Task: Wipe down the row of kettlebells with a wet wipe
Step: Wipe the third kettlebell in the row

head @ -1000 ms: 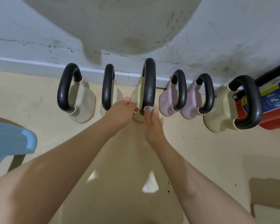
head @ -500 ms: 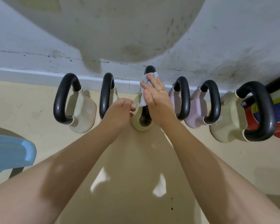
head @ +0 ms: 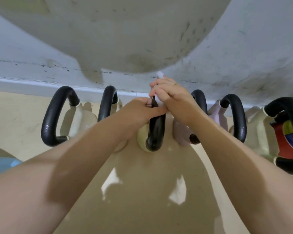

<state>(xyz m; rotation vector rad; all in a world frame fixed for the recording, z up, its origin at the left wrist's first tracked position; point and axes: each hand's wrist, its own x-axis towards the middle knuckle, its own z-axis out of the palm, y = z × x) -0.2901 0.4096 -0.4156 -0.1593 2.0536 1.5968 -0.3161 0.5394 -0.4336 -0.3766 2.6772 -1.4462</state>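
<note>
**Both hands on the middle kettlebell's handle**

I see my left hand (head: 139,110) gripping the black handle (head: 156,130) of the cream kettlebell (head: 142,139) between my arms. My right hand (head: 172,98), just beyond the left and touching it, is curled over the handle's top, pinching a white wet wipe (head: 159,75) that pokes out past the fingertips. Two cream kettlebells (head: 78,119) stand left of my left hand; pink kettlebells (head: 183,134) right of my right.
</note>
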